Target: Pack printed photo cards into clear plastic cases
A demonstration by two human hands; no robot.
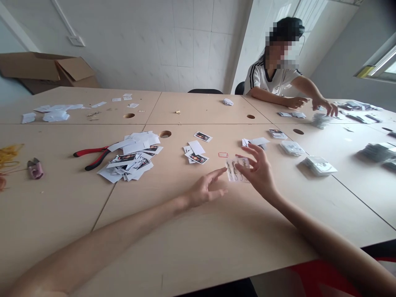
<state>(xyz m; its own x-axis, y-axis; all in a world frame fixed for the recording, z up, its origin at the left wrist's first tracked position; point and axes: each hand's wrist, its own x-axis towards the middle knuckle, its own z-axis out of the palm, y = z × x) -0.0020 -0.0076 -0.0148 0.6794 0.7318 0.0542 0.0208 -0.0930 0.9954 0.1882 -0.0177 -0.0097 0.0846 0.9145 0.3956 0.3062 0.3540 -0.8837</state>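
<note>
The clear packet (pixel 234 172) is between your two hands, over the middle of the tabletop (pixel 161 218) — whether it rests there or is lifted, you cannot tell. Its right part is hidden behind your right hand (pixel 261 175), whose fingers are parted and curved; whether they pinch it is unclear. The slim hooked pieces (pixel 235 167) in it are too small to make out well. Your left hand (pixel 202 190) has thumb and fingers wide apart, tips near the packet's left edge — contact uncertain. A co-worker's hand (pixel 326 106) blurs above a stack (pixel 321 121); yellow strands (pixel 9 156) are cut off at far left.
</note>
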